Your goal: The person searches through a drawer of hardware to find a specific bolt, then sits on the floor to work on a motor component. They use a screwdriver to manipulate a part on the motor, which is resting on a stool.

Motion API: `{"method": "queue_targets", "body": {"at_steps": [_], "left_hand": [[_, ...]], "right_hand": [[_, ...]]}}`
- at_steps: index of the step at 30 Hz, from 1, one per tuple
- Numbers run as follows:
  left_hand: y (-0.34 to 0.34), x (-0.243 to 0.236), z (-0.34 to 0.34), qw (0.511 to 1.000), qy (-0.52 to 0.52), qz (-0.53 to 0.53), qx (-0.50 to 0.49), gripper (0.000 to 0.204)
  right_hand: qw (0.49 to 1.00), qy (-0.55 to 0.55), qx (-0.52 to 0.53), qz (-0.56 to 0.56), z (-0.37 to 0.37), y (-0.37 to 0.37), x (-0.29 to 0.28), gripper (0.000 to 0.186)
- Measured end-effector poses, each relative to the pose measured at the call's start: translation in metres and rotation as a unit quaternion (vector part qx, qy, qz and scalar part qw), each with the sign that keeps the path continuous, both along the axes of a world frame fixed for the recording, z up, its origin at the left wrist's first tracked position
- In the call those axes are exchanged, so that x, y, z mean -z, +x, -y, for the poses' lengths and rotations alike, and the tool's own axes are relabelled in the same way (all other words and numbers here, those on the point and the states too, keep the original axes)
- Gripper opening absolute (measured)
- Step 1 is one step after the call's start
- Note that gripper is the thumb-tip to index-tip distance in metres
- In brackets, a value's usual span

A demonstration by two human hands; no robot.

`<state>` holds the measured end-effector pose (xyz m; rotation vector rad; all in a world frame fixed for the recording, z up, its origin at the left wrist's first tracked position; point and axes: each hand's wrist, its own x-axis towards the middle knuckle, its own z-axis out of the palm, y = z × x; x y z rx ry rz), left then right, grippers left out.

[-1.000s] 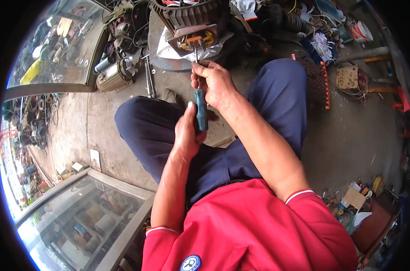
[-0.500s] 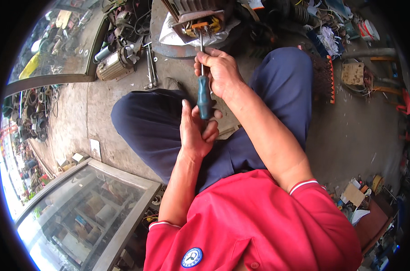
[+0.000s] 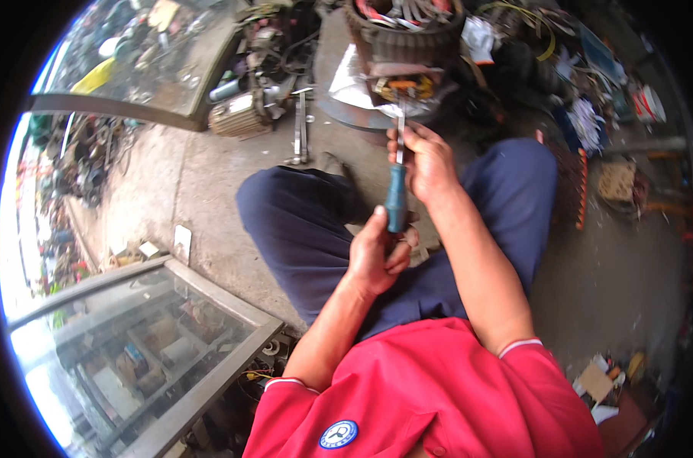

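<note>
A screwdriver with a blue-green handle (image 3: 396, 200) points away from me, its tip at the open terminal box (image 3: 407, 85) of an electric motor (image 3: 409, 47). Orange and yellow parts show inside that box; blur hides exactly where the tip sits. My right hand (image 3: 430, 164) is closed around the metal shaft, near the motor. Lower down, my left hand (image 3: 375, 256) grips the butt of the handle, thumb along its side. Beneath the motor lies a white plastic sheet or bag (image 3: 352, 82) on a rounded metal base (image 3: 340, 108).
Wrenches or long metal tools (image 3: 300, 130) lie on the floor beside a smaller finned motor (image 3: 239, 116). A glass-topped frame (image 3: 239, 301) stands at the near left, another glass pane (image 3: 151, 72) at the far left. Scrap and a reddish toothed strip (image 3: 582, 187) lie right.
The whole view has shifted, so the motor and hands appear further right and lower. My left thumb and fingers have closed more onto the handle. My right hand stays on the shaft.
</note>
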<state>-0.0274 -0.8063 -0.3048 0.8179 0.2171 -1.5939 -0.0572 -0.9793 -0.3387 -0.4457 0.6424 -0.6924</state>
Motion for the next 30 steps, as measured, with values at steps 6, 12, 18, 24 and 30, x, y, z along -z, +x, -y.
{"method": "queue_targets", "body": {"at_steps": [6, 12, 18, 24, 30], "left_hand": [[-0.014, 0.01, 0.013, 0.79, 0.11, 0.603, -0.004, 0.038], [-0.005, 0.001, -0.006, 0.999, -0.013, -0.034, 0.017, 0.049], [-0.01, -0.002, 0.005, 0.802, 0.151, 0.578, 0.011, 0.029], [0.002, -0.01, -0.004, 0.996, -0.025, -0.081, -0.025, 0.029], [-0.012, 0.033, 0.003, 0.916, 0.042, 0.394, -0.065, 0.03]], "right_hand": [[0.99, -0.085, -0.001, -0.108, -0.005, -0.002, -0.006, 0.019], [0.999, -0.007, -0.022, -0.034, -0.002, -0.005, -0.003, 0.017], [0.996, -0.051, -0.023, -0.066, -0.006, -0.004, 0.006, 0.013], [0.999, -0.004, -0.034, -0.02, 0.006, -0.011, 0.007, 0.019], [0.998, -0.024, -0.018, -0.061, -0.008, -0.005, -0.01, 0.023]]}}
